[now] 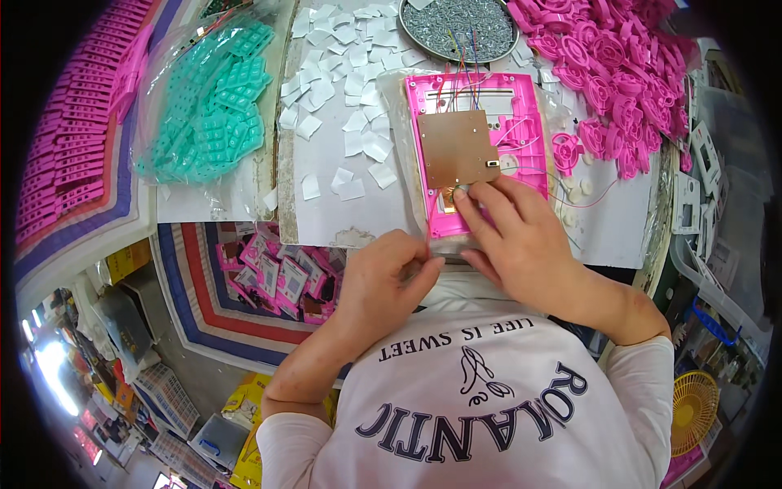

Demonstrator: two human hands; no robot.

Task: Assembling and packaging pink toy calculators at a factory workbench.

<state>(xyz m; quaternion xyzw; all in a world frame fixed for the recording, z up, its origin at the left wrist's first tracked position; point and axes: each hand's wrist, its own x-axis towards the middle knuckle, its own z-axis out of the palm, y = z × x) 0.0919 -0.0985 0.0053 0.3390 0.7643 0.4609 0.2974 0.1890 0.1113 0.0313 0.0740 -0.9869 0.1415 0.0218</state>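
Note:
In front of me lies a pink plastic housing [531, 155], its inner side facing up. A brown circuit board [456, 147] rests over it, with thin coloured wires running from its far edge and right side. My right hand [521, 236] reaches over the near end of the housing. Its index and middle fingertips are at a small round part [460, 188] by the board's near edge, and the fingers partly cover that part. My left hand [384, 277] is curled beside the housing's near left corner. A thin reddish strand meets its fingertips; what they pinch is too small to tell.
Small white paper pieces [354, 85] lie scattered left of the housing. A round tray of screws [460, 37] stands behind it. Pink plastic parts [607, 73] heap at right; a bag of teal keypads [216, 106] lies at left. Pink assembled units [281, 277] fill a striped bag below.

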